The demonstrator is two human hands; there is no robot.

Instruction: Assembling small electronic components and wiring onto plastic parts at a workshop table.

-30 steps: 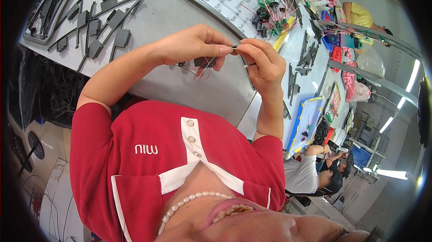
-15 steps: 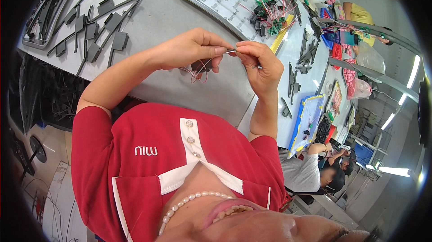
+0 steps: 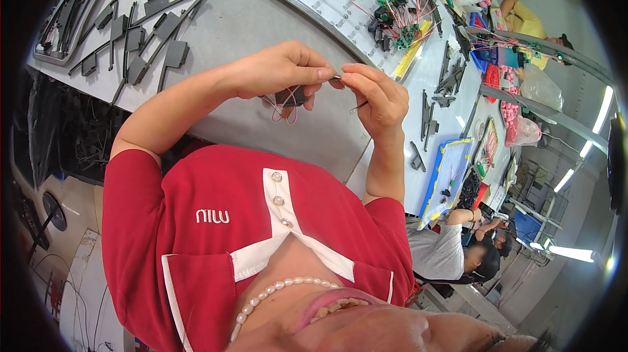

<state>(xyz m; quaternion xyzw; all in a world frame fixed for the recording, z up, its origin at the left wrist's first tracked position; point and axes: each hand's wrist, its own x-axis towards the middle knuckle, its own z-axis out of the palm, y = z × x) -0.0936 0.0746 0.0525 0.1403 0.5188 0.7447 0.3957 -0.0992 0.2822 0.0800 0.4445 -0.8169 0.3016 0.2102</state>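
My left hand (image 3: 284, 72) is closed round a small black box-shaped part (image 3: 292, 96), which hangs under its fingers. Thin red and white wires (image 3: 281, 108) loop below that part. At the centre, the thumb and fingertips of my left hand meet those of my right hand (image 3: 381, 95), which is closed in a pinch. Between the fingertips sits something small and dark (image 3: 337, 78), too small to name. A thin metallic piece (image 3: 358, 108) sticks out from under the curled fingers of my right hand; its rest is hidden.
A metal tray (image 3: 307, 10) at the back holds green circuit boards with wires (image 3: 396, 15). Dark flat parts with long arms (image 3: 167, 28) lie at left, beside another tray (image 3: 55, 57). A blue-edged board (image 3: 445, 178) lies at right. Another person (image 3: 441, 250) sits at lower right.
My right hand's fingers have shifted slightly, and more of the thin metallic piece shows beneath them. My left hand stays almost in place, still holding the black part.
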